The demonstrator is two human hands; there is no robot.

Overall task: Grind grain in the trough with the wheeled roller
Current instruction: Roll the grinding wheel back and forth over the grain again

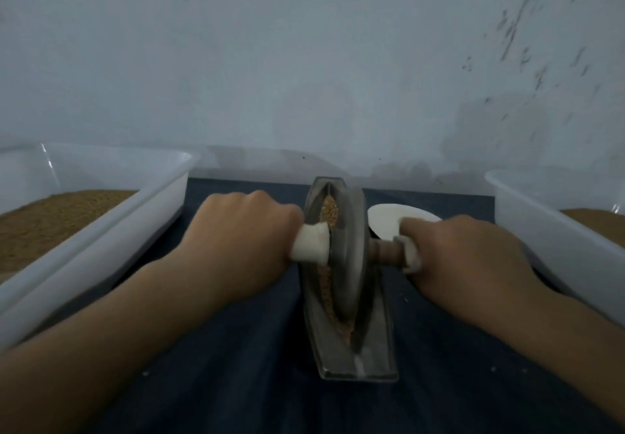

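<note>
The metal trough [359, 352] sits in the middle of the counter [220, 366]. Its long side runs from 6 o'clock, near the person, out to 12 o'clock, by the wall. The wheeled roller [348, 251] stands up on its edge inside the trough, about halfway along. Its bar sticks out sideways, toward 9 o'clock and 3 o'clock. The left hand [243, 227] is wrapped tight around the white handle [311, 242] on the 9 o'clock side. The right hand [463, 257] is wrapped around the other handle [407, 252] on the 3 o'clock side. The hands are apart, with the wheel between them, and both look about as close to it. Brown grain [329, 212] lies in the groove, some at 12 o'clock past the wheel and some at 6 o'clock in front of it. So I think the next push has to go straight along the trough, away or back, and not sideways. A white tub [111, 240] with brown stuff in it sits at 9 o'clock, another tub [548, 230] sits at 3 o'clock, and a white round thing [385, 222] lies just behind the right hand.
</note>
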